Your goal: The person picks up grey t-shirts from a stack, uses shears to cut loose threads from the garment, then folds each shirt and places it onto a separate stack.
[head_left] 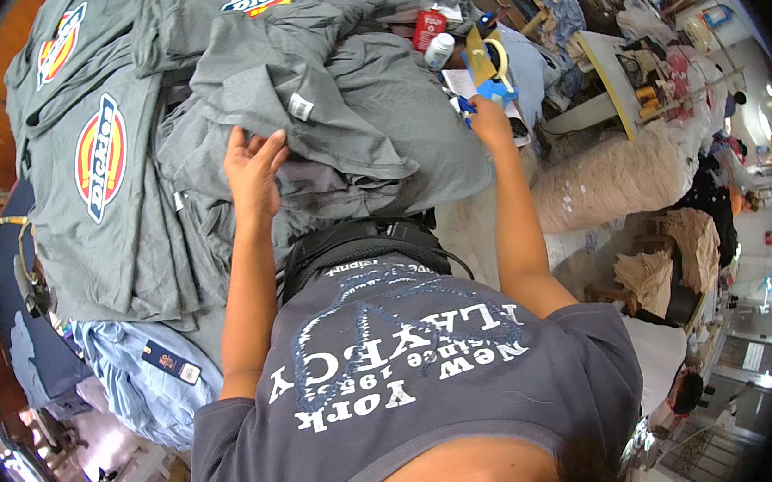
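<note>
One gray T-shirt (235,74), small white label (301,107) showing, lies rumpled just beyond the left hand (255,172), its folds also reaching to that hand's right. Left hand: fingers loosely spread, thumb apart from index; whether the fingertips touch cloth, cannot tell. Right hand (489,123): fingers closed on a small blue-and-white object (463,106), kind too small to tell. Between the hands: gray cloth (430,116), piled. Left of left hand: gray shirt (140,241) with oval red-and-yellow emblem (99,157). Nearer the body, same side: light-blue garment (125,382) with dark hang tag (171,363). Beyond right hand: white bottle (439,51), touching or just beside red bottle (428,28). Right of right hand, apart: large beige bundle (612,179).
</note>
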Demonstrator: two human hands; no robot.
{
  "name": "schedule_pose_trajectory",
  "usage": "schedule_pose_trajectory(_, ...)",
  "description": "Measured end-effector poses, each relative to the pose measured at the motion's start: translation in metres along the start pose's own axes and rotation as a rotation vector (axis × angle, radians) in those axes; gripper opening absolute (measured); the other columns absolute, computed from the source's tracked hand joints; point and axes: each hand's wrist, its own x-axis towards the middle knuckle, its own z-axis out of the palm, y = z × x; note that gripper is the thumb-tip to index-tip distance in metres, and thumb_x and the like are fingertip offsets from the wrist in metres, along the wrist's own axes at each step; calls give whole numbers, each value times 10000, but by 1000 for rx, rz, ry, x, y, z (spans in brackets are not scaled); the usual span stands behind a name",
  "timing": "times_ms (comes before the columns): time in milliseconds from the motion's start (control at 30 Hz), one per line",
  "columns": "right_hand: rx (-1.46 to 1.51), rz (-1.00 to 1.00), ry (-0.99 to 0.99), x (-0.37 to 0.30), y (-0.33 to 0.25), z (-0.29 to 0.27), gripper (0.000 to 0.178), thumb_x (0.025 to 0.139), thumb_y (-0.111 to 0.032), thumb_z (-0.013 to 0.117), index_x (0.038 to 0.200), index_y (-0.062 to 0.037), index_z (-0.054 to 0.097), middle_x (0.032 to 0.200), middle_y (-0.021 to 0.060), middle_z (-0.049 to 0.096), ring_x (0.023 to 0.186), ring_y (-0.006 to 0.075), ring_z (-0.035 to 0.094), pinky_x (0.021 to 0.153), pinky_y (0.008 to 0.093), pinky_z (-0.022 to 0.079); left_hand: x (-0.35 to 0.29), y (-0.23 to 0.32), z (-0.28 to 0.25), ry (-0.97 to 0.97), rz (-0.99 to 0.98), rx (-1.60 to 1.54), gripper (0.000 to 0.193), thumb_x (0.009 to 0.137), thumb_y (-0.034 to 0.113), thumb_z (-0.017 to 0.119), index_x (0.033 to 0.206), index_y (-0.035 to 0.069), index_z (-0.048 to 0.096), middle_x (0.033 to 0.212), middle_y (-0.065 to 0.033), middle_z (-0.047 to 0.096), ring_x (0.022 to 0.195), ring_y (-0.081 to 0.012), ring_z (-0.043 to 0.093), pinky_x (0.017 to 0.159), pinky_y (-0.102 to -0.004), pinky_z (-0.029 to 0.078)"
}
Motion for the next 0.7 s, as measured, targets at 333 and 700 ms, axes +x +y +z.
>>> schedule_pose_trajectory(333, -160, 38, -40, 12, 2, 6, 256, 726, -68, 528, 981, -72, 527, 881, 176, 558, 837, 358, 556, 695, 442, 450, -10, 0, 3, 42, -13, -4, 573, 723, -15, 612, 1198, 22, 293, 729, 15, 490, 692, -87, 513, 639, -245, 450)
schedule_pose_trajectory(700, 683, 12, -89, -33, -71, -86, 428, 685, -57, 616, 1101, -91, 520, 788, 71, 596, 723, 150, 582, 633, 242, 449, -12, 10, 8, 50, -75, -127, 300, 722, 11, 629, 962, 37, 453, 679, 30, 490, 649, -60, 517, 620, -211, 454)
